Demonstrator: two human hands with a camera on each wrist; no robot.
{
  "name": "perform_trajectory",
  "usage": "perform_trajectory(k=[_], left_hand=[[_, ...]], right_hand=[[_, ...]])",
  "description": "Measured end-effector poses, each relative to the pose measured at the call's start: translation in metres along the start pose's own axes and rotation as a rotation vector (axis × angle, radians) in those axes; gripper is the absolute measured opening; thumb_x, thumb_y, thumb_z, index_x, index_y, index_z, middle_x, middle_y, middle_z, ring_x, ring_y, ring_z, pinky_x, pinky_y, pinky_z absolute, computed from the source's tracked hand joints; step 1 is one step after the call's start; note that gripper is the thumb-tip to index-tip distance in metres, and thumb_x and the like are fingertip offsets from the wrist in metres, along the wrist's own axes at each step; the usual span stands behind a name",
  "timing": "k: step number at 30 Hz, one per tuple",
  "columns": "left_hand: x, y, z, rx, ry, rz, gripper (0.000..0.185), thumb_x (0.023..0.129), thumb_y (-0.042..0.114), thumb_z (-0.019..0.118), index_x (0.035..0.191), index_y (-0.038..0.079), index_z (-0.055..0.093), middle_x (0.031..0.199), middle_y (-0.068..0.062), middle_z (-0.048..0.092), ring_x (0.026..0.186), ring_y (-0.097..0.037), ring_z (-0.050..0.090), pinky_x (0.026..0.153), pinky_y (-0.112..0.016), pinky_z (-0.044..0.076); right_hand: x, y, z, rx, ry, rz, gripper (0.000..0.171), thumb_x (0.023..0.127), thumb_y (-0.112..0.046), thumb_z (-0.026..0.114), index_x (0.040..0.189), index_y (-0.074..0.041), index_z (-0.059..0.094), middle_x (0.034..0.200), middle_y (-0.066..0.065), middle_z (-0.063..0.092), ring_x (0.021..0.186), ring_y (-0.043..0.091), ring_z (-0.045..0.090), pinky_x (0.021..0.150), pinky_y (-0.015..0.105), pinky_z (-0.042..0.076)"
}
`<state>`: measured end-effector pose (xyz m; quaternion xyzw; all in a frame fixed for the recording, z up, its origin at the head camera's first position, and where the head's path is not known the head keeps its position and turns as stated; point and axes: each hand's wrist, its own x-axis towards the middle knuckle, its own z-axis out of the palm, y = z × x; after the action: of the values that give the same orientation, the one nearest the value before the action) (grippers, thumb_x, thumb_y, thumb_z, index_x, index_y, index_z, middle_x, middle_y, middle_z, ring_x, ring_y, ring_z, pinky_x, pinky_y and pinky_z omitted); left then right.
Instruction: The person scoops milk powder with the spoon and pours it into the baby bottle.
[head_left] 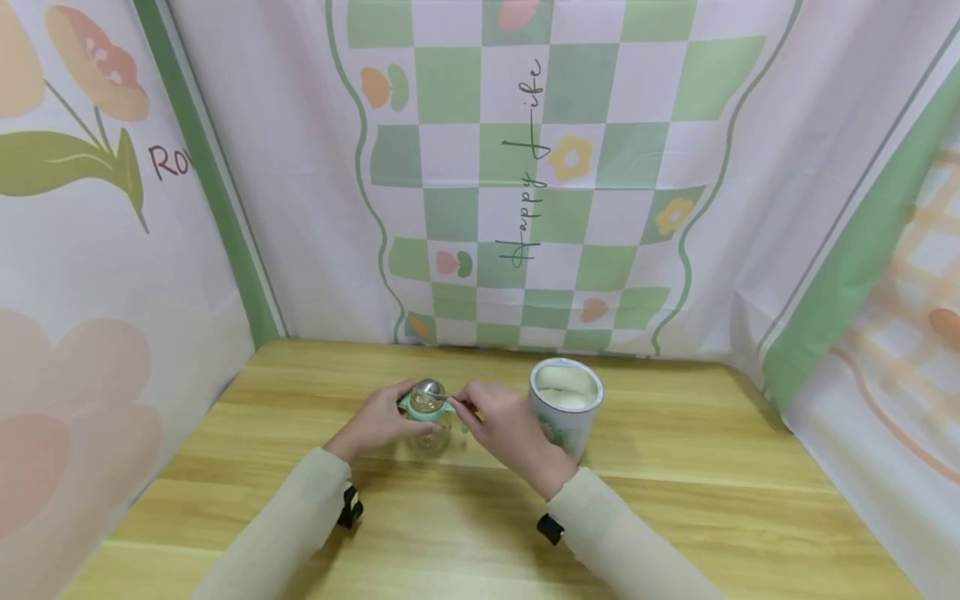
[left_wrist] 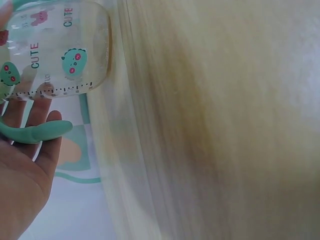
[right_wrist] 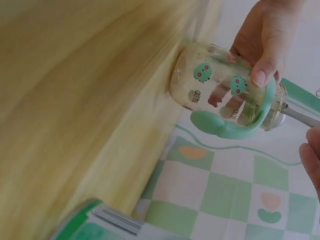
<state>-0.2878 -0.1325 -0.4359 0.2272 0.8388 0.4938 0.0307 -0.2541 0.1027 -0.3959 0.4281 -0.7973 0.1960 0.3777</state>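
Observation:
A clear baby bottle (head_left: 431,437) with a mint-green collar and handles stands upright on the table, printed with small cartoon faces and "CUTE". My left hand (head_left: 381,422) holds it near the collar; in the right wrist view the thumb lies against the bottle's side (right_wrist: 212,82). My right hand (head_left: 504,429) pinches the thin handle of a metal spoon (head_left: 430,387), whose round bowl is at the bottle's mouth. The right wrist view shows the spoon handle (right_wrist: 301,118) reaching that mouth. What the spoon bowl holds is too small to tell.
Just right of my right hand stands an open white can (head_left: 567,423) with pale powder inside, partly hidden by the hand. The wooden table (head_left: 450,542) meets a green-and-white checkered curtain (head_left: 517,217) at the back. Printed curtains hang at both sides.

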Motion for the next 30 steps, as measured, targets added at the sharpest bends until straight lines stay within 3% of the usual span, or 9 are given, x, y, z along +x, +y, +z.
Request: perform_trajectory(k=[13,22,30], left_hand=[[0.0005,0.0001,0.0006,-0.016,-0.008,0.007,0.068,0.08,0.031,0.088,0.138,0.013,0.057,0.115,0.0,0.068,0.1,-0.016,0.065,0.088,-0.037,0.054],[-0.0008,0.0004,0.0003,-0.027,-0.001,-0.019,0.075,0.079,0.032,0.088,0.143,0.014,0.054,0.117,0.0,0.068,0.101,-0.017,0.065,0.09,-0.039,0.053],[-0.0024,0.0013,0.0003,-0.021,0.007,-0.05,0.077,0.08,0.033,0.087,0.146,0.014,0.051,0.117,-0.002,0.067,0.098,-0.017,0.065,0.085,-0.037,0.055]], right_hand=[[0.0,-0.0039,-0.0089,-0.115,-0.054,-0.159,0.013,0.088,-0.007,0.076,0.088,-0.008,0.063,0.077,0.0,0.066,0.066,0.01,0.064,0.056,0.018,0.052],[-0.0034,-0.0048,-0.0085,-0.123,-0.052,-0.173,0.014,0.086,-0.007,0.079,0.086,-0.008,0.065,0.077,0.001,0.067,0.067,0.011,0.064,0.057,0.018,0.053],[-0.0074,-0.0061,-0.0051,-0.067,-0.033,-0.12,0.019,0.082,-0.003,0.082,0.09,-0.008,0.065,0.081,0.0,0.069,0.072,0.012,0.067,0.061,0.02,0.055]])
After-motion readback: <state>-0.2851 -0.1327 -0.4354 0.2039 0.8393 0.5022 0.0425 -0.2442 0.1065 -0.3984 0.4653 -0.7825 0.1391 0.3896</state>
